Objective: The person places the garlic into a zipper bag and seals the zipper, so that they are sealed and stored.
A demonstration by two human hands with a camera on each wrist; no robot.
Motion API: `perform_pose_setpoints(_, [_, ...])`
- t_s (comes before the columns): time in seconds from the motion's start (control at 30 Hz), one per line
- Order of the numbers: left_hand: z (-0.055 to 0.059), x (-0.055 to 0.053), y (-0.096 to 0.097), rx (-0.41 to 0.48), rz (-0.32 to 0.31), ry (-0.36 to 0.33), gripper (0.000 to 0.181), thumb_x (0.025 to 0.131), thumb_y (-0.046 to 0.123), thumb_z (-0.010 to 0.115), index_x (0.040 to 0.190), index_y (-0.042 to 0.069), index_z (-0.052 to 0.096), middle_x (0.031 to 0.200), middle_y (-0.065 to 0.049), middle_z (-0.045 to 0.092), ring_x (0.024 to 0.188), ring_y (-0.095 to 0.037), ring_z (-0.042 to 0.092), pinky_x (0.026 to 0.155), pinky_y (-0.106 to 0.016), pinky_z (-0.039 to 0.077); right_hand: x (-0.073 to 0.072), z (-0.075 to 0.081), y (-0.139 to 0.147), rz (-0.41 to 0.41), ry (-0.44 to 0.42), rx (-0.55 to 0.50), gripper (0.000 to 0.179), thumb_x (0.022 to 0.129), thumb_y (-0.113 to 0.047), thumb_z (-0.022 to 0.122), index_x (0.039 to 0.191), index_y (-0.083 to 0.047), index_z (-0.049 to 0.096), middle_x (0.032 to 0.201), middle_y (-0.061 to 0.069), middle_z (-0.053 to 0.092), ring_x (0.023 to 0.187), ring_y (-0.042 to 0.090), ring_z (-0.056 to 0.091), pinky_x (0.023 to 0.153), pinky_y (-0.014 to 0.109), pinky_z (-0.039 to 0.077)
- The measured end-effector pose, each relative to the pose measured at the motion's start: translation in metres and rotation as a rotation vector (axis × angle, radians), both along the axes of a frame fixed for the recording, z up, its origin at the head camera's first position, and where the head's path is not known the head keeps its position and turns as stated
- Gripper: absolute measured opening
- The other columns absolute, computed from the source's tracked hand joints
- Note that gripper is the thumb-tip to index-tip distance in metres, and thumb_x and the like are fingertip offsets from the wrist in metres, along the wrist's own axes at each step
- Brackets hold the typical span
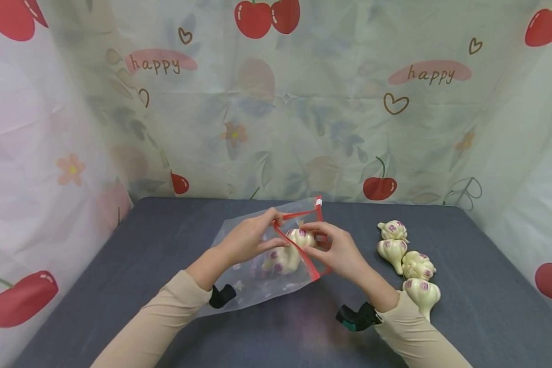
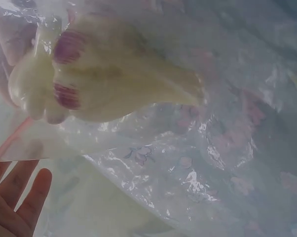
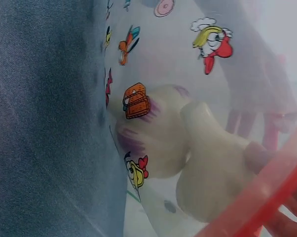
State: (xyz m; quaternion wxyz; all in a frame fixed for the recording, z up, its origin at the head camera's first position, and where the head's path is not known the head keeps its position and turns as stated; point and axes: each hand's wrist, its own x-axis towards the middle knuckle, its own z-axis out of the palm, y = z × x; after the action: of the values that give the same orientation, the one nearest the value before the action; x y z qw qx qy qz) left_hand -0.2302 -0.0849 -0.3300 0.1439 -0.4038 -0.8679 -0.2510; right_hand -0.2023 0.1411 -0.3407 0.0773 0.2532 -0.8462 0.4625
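My left hand grips the red-edged rim of a clear zip bag, with fingers above and thumb below, and the bag's mouth stands apart. At that mouth my right hand pinches a garlic bulb between fingertips and thumb. Another garlic bulb lies inside, seen through the plastic. In the left wrist view, a garlic bulb with purple marks shows large behind the film. Two bulbs lie side by side in the right wrist view, a purple-streaked garlic bulb behind printed cartoons and a plain garlic bulb.
Several garlic bulbs lie in a rough column on the right of the dark table, close to my right forearm. A white slider sits at the far end of the bag's red zip. A printed curtain hangs behind the table.
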Motion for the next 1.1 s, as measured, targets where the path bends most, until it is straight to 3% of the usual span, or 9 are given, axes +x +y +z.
perform_pose_setpoints(0.17, [0.001,-0.002,0.0,0.031,-0.029,0.026,0.041,0.079,0.022,0.075,0.104,0.007,0.046,0.094,-0.004,0.061,0.083,-0.021,0.065,0.069,-0.027,0.052,-0.003,-0.005,-0.001,0.048,-0.024,0.043,0.037,0.083,-0.005,0.068,0.119,-0.004,0.06,0.119,0.014,0.063,0.106,0.027,0.063,0.086,0.035,0.054])
perform_pose_setpoints(0.43, [0.007,-0.004,0.002,0.014,-0.02,0.032,0.038,0.08,0.018,0.074,0.103,0.008,0.046,0.097,-0.004,0.061,0.087,-0.018,0.064,0.075,-0.03,0.053,-0.006,-0.009,0.001,0.202,-0.119,0.094,0.04,0.086,-0.009,0.066,0.124,-0.001,0.057,0.125,0.018,0.06,0.114,0.034,0.058,0.088,0.038,0.053])
perform_pose_setpoints(0.7, [0.011,-0.003,0.003,0.049,-0.045,0.025,0.037,0.081,0.013,0.072,0.108,0.008,0.046,0.101,-0.008,0.062,0.093,-0.019,0.064,0.079,-0.033,0.054,-0.005,-0.009,-0.001,0.207,-0.119,0.191,0.037,0.085,-0.016,0.069,0.119,-0.005,0.061,0.113,0.014,0.066,0.103,0.027,0.065,0.084,0.035,0.055])
perform_pose_setpoints(0.9, [0.01,-0.003,0.001,0.045,-0.035,0.024,0.037,0.081,0.014,0.072,0.108,0.009,0.049,0.1,-0.004,0.061,0.097,-0.019,0.064,0.079,-0.031,0.054,-0.005,-0.006,0.001,0.234,-0.136,0.119,0.038,0.087,-0.012,0.065,0.124,-0.004,0.058,0.122,0.016,0.062,0.114,0.033,0.059,0.088,0.037,0.053])
perform_pose_setpoints(1.1, [0.011,-0.004,-0.002,0.07,-0.072,0.038,0.035,0.08,0.012,0.072,0.106,0.008,0.05,0.098,-0.004,0.06,0.097,-0.019,0.065,0.081,-0.031,0.054,-0.005,-0.002,0.008,0.193,-0.082,0.101,0.034,0.088,-0.01,0.064,0.121,-0.004,0.06,0.12,0.015,0.063,0.105,0.03,0.065,0.085,0.032,0.055])
